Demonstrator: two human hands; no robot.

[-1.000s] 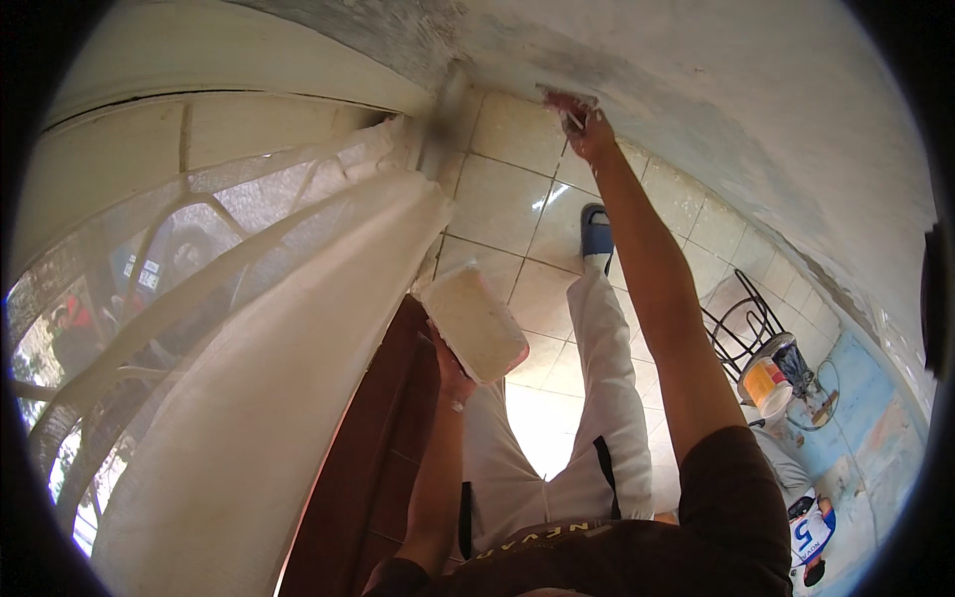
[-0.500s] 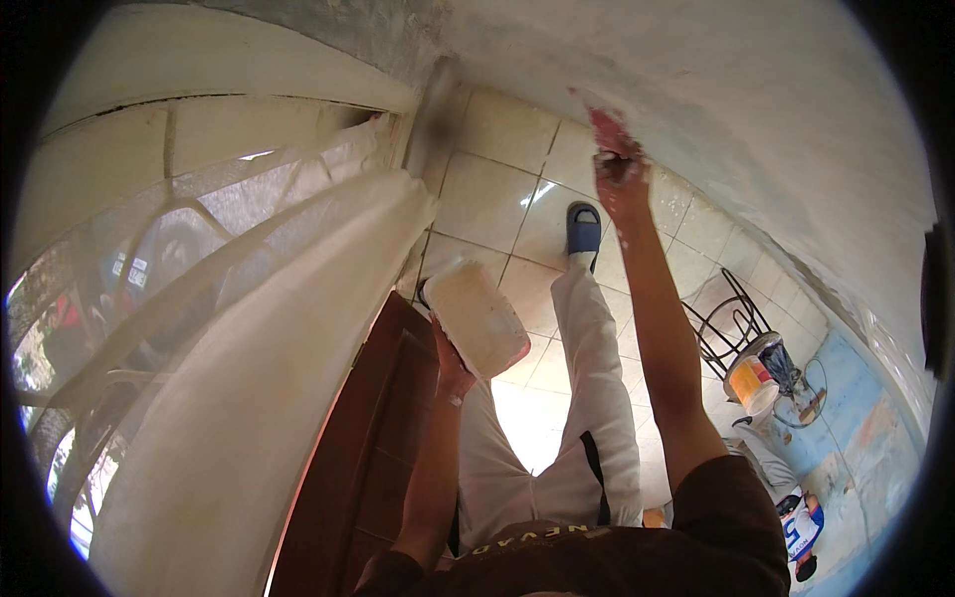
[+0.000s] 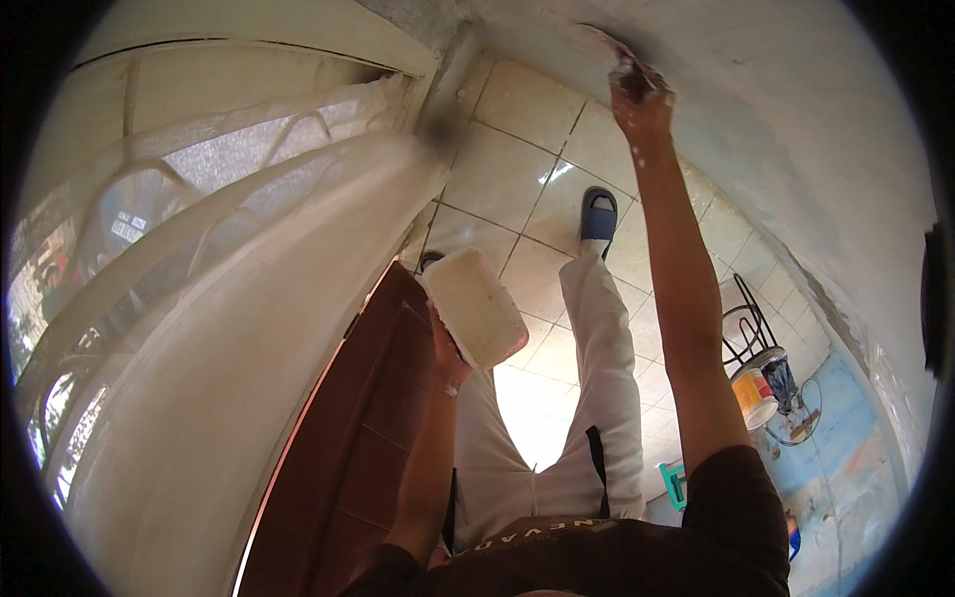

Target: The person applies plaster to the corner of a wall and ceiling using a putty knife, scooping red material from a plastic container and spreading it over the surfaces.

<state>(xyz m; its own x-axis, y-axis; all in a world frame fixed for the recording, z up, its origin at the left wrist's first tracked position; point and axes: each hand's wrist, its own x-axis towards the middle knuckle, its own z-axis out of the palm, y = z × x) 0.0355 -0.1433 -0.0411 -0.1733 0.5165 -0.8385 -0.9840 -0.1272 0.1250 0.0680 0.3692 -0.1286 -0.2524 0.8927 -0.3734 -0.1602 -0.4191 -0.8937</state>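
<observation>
My left hand grips a shallow rectangular tub from its near left side. Pale, whitish paste covers the inside of the tub, and its outer corner shows red. My right arm is stretched far forward. The right hand, spotted with white paste, is closed around a putty spreader, its edge at the pale wall. Fingers and shadow hide much of the spreader, so its full shape cannot be made out.
At left, a sheer curtain hangs before a window grille, beside a brown door. On the right, a black metal stand, an orange-and-white bucket and a green plastic piece stand near a blue wall. Tiles cover the floor.
My right hand has moved forward and slightly right, bringing the spreader up to the wall. The tub stays nearly where it was. A person at lower right has mostly left the view.
</observation>
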